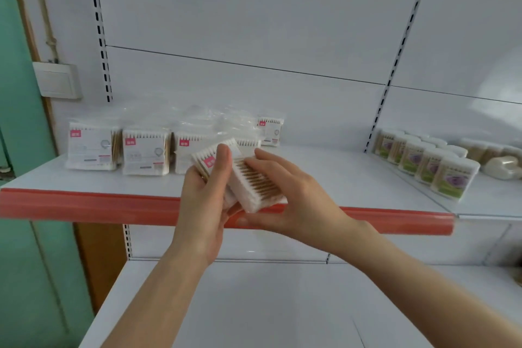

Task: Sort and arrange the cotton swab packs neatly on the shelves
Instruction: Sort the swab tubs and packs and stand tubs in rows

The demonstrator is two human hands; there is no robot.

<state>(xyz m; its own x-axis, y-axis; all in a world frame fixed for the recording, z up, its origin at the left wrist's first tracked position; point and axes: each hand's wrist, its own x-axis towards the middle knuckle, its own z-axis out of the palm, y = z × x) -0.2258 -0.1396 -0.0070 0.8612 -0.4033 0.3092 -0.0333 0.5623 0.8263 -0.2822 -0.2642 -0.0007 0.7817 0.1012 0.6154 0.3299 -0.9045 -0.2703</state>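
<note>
Nearest to camera: bare lower shelf [254, 305], nothing on it in view. Above it, both hands meeting in front of the red shelf edge [84, 206], working cotton swab packs mid-air. Left hand [202, 206] closed round one pack [207, 159], pink label facing up, thumb across the front, fingers hidden behind. Right hand [285, 200] cupping a second pack [254, 186] from below, fingers laid flat over the wooden sticks, thumb under; grip loose, more cradle than pinch. Packs overlapping and touching, tilted against each other; probably being squared up or separated before shelving, judging by the angle. Held clear of the shelf so labels can be turned the same way. Upper shelf [324, 167] already carrying a row of packs [118, 147] standing upright at left, labels forward, side by side; further packs behind the hands inside a loose clear bag [203, 118], untidy, one more upright pack [270, 131] at the back. Room open on the shelf right of the row. Round tubs [435, 161] on the neighbouring bay, well apart, not part of this job.
</note>
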